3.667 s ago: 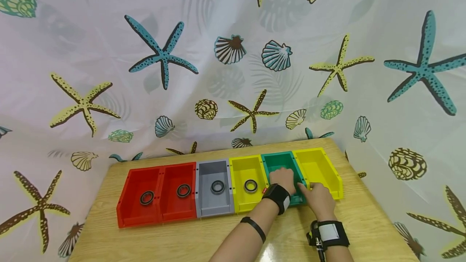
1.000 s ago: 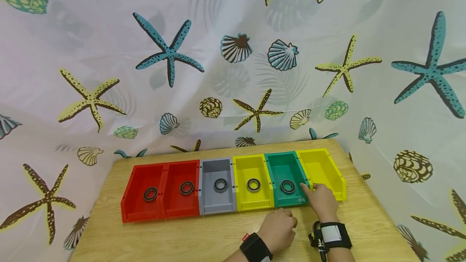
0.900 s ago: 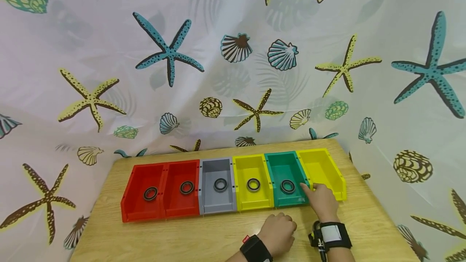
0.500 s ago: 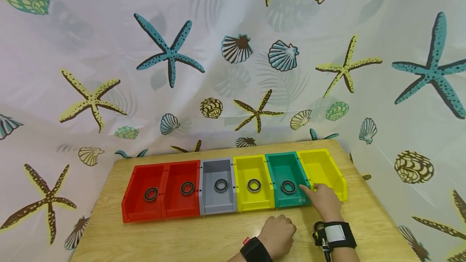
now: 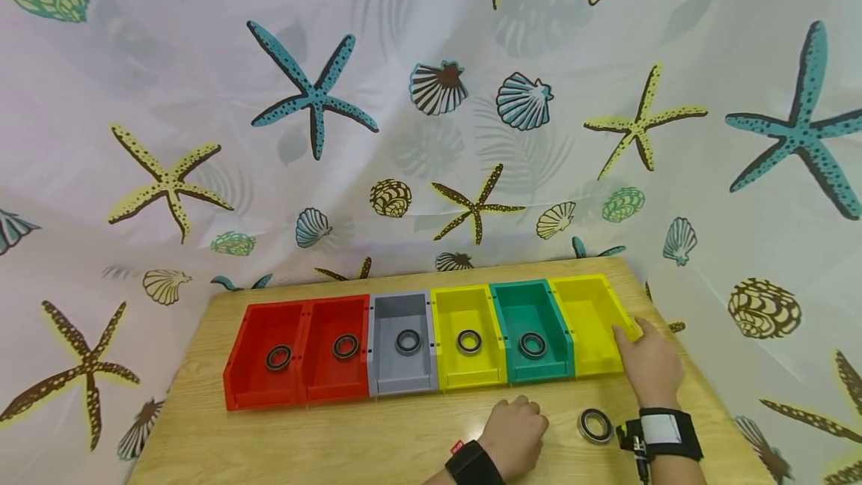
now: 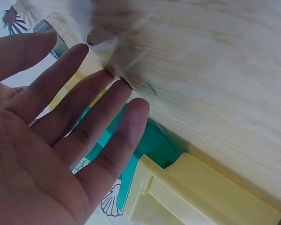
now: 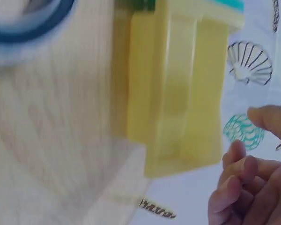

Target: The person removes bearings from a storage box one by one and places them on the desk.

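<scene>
My left hand point(image 5: 515, 436) is at the table in front of the green bin point(image 5: 539, 373); the left wrist view shows its fingers point(image 6: 114, 126) spread loosely, holding nothing. My right hand point(image 5: 652, 365) is by the right front corner of the rightmost yellow bin point(image 5: 592, 320). In the right wrist view its fingers point(image 7: 229, 190) are loosely bent, with nothing between them. A ball bearing point(image 5: 584, 430), a dark ring with a metal rim, lies on the table between the two hands. Another bearing point(image 5: 533, 356) lies in the green bin.
Left of the green bin stand another yellow bin point(image 5: 465, 380), a grey bin point(image 5: 404, 388) and two red bins, one at the end point(image 5: 259, 399) of the row. Each holds one bearing. A patterned curtain point(image 5: 431, 148) hangs behind the wooden table point(image 5: 323, 440).
The left hand has left the green bin, where a bearing now shows. My right hand has moved right, from the green-yellow divider to the yellow bin's corner; the table bearing has come into view.
</scene>
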The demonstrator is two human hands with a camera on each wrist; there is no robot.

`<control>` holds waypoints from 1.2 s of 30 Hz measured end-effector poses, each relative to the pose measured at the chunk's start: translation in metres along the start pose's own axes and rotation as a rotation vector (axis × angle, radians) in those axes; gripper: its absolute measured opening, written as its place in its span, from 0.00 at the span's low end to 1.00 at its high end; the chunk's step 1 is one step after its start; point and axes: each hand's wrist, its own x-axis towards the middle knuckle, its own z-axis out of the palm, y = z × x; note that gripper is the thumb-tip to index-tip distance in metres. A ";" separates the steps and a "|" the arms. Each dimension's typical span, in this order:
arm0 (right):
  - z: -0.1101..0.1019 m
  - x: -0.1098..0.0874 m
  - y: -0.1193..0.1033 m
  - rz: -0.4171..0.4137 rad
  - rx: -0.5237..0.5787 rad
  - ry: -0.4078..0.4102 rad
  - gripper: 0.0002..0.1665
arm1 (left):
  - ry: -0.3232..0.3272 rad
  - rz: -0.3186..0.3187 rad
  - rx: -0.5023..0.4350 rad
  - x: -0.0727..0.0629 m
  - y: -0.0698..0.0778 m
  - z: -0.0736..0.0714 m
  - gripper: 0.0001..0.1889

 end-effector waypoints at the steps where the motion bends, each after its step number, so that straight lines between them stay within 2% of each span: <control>1: -0.001 0.002 0.005 0.002 -0.008 -0.022 0.36 | 0.004 -0.003 0.005 0.000 0.001 0.000 0.02; 9: -0.003 0.009 0.025 0.007 -0.079 -0.180 0.43 | -0.002 -0.039 0.004 0.002 0.008 -0.004 0.03; 12: -0.001 0.010 0.028 0.022 -0.087 -0.201 0.41 | -0.004 -0.045 0.018 0.003 0.012 -0.007 0.04; 15: 0.001 0.010 0.032 0.019 -0.079 -0.187 0.35 | -0.010 -0.042 0.031 0.007 0.016 -0.012 0.05; 20: 0.003 0.010 0.034 0.018 -0.072 -0.170 0.27 | 0.003 0.010 0.032 0.019 0.027 -0.028 0.05; 25: 0.002 0.012 0.032 0.039 -0.069 -0.198 0.26 | 0.072 0.071 0.056 0.037 0.037 -0.041 0.03; 27: 0.001 0.013 0.032 0.049 -0.063 -0.216 0.25 | 0.074 0.086 0.049 0.045 0.040 -0.044 0.04; 31: 0.000 0.014 0.033 0.059 -0.046 -0.248 0.20 | 0.046 0.099 0.050 0.059 0.046 -0.043 0.08; 36: 0.000 0.013 0.034 0.059 -0.036 -0.254 0.18 | -0.009 0.114 0.079 0.067 0.052 -0.029 0.11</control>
